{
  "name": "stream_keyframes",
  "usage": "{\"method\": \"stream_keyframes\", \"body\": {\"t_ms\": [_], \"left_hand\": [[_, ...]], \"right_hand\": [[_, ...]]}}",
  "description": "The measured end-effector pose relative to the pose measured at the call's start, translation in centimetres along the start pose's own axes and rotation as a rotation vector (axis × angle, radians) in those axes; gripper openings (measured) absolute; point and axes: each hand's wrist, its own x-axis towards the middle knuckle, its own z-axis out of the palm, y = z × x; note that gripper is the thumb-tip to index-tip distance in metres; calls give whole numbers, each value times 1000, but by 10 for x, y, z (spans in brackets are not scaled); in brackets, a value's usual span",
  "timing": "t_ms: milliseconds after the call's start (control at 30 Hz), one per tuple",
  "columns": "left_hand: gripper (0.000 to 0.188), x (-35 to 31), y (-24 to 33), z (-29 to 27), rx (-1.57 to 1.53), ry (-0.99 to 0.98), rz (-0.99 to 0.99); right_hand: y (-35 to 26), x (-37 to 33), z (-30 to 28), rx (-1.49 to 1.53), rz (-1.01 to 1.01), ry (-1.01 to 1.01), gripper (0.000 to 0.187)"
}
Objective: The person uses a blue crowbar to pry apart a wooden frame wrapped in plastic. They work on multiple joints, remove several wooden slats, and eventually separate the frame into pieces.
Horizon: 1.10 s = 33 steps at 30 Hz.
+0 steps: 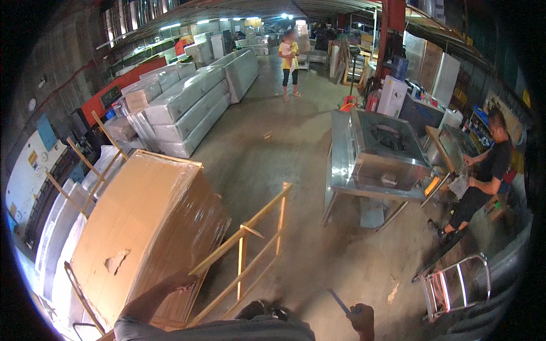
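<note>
My left hand (183, 283) is at the near end of a slatted wooden frame (242, 236), closed around its upper rail; shadow hides some of the fingers. The frame stands tilted beside a large cardboard-covered crate (142, 210) wrapped in clear film, with a torn hole in its top. Low in front of me, my right hand (362, 321) is closed on a slim blue-grey tool (339, 300) that points up and to the left. The tool's exact kind does not show.
A steel stove unit (387, 142) rests on a metal table at right. Beside it a person (492, 165) works with their hands. A folding hand truck (458, 287) lies lower right. Wrapped boxes (187, 113) line the left; another person (289, 65) stands far ahead.
</note>
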Motion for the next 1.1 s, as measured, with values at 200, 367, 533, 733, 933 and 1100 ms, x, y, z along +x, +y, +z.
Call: {"method": "stream_keyframes", "body": {"t_ms": [200, 367, 533, 733, 933, 1100], "left_hand": [[46, 69, 61, -34, 171, 182, -153], [62, 153, 73, -43, 72, 386, 151], [71, 206, 139, -74, -14, 376, 91], [73, 284, 253, -116, 42, 251, -72], [71, 353, 413, -141, 25, 294, -2], [59, 439, 510, -177, 161, 447, 7]], "right_hand": [[-63, 134, 46, -19, -10, -57, 29], [-106, 247, 99, 18, -132, 4, 22], [-180, 355, 109, 171, 89, -62, 17], [-234, 501, 134, 224, 39, -83, 15], [-238, 681, 162, 196, -46, -83, 19], [-306, 811, 154, 158, 27, -112, 29]]}}
